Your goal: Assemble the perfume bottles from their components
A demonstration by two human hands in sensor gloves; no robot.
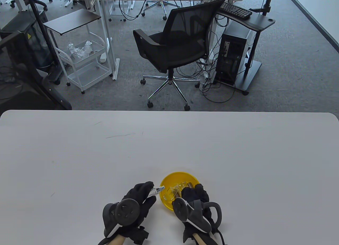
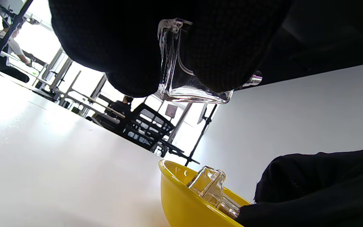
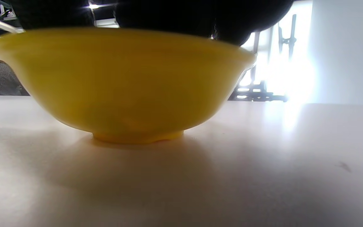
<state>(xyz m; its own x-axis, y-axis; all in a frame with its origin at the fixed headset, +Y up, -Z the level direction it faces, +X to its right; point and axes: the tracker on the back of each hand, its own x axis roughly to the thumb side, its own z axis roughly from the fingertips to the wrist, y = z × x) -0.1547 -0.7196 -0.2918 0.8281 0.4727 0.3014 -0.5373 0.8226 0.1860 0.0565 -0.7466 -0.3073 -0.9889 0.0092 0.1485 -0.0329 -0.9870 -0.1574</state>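
table view: clear glass perfume bottle point(image 1: 156, 191) pinched in the left hand point(image 1: 133, 206), held just off the left rim of the yellow bowl point(image 1: 169, 180), silver neck pointing toward the bowl. left wrist view same deal, bottle point(image 2: 181, 78) clamped between gloved fingers point(image 2: 131, 63), raised above the white table point(image 2: 58, 173). more clear glass pieces point(image 1: 176, 189) lying inside the bowl. right hand point(image 1: 194, 202) reaching over the bowl's near edge, fingers down in it, but can't tell if gripping anything. right wrist view pretty much just bowl wall point(image 3: 121, 85), fingertips dark above the rim. black office chair point(image 1: 180, 44) beyond the table's far edge.
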